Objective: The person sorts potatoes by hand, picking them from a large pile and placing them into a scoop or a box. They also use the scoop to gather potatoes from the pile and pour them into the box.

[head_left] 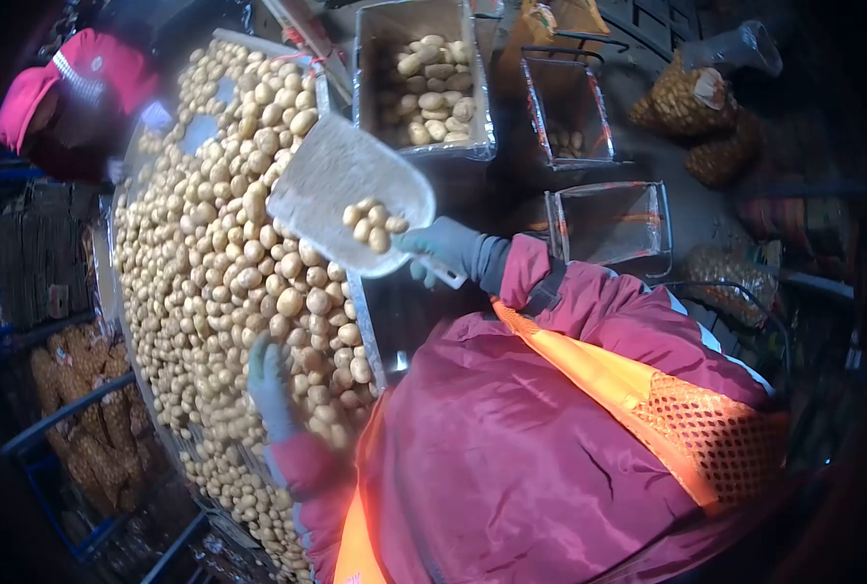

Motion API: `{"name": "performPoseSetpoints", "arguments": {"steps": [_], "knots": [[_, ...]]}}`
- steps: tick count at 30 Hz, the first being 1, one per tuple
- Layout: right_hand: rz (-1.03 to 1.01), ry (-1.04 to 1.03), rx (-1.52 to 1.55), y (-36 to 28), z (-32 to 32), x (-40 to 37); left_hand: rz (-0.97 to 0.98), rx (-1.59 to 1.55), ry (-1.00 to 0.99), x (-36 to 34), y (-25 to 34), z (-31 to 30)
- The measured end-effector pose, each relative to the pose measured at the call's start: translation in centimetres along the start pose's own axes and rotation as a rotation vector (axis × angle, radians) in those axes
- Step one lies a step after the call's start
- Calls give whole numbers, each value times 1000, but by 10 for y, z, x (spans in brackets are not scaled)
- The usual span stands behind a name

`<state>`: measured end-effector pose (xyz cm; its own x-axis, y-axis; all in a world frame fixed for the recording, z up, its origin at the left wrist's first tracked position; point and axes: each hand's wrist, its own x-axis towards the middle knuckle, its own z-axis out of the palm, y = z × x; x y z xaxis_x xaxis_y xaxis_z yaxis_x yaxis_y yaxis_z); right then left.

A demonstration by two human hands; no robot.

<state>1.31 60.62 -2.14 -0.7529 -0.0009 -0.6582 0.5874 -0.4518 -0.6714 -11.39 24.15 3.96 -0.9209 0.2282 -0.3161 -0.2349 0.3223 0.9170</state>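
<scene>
A large heap of potatoes (229, 263) covers the sorting table. My right hand (443, 248), in a grey-blue glove, is closed round the handle of a wide, pale scoop (326, 185). Several small potatoes (373, 226) lie in the scoop near its handle. The scoop is over the table's edge, beside the heap and below a deep bin in the view. Low on the heap is my left hand (270, 375), also gloved, its fingers stretched out against the potatoes and holding nothing visible.
A deep bin (357, 68) at the top holds larger potatoes. To its right are two smaller lined bins (608, 117) (659, 229). Filled net bags (682, 102) (92, 419) are at both sides. Across the table, a person in a pink cap (24, 107) reaches toward the heap.
</scene>
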Motion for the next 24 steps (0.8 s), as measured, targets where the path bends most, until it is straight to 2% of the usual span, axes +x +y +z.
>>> {"name": "performPoseSetpoints", "arguments": {"steps": [3, 4, 5, 9, 12, 15, 17, 19, 21, 22, 24], "knots": [[-14, 34, 67, -7, -10, -1, 33, 342, 27, -20, -20, 2], [-8, 66, 62, -9, -13, 0, 41, 302, 55, -24, -21, 17], [30, 106, 132, -14, -15, 1, 105, 429, -6, -27, -16, 28], [-28, 161, 200, -25, -31, -3, 554, 889, -52, -6, -36, 77], [-78, 202, 259, -37, -52, -14, 739, 989, -111, 14, -32, 121], [-121, 234, 335, -52, -96, -22, 737, 1146, -155, 34, -37, 152], [-261, 381, 408, -71, -121, -25, 718, 1190, -149, 36, -29, 161], [-350, 478, 278, -75, -172, -11, 705, 1231, -141, 33, -32, 159], [-404, 574, 303, -106, -205, -7, 653, 1308, -189, 32, -36, 157], [-389, 591, 314, -118, -235, 6, 656, 1319, -170, 33, -37, 160], [-555, 520, 320, -148, -283, 28, 677, 1317, -168, 33, -38, 159]]}}
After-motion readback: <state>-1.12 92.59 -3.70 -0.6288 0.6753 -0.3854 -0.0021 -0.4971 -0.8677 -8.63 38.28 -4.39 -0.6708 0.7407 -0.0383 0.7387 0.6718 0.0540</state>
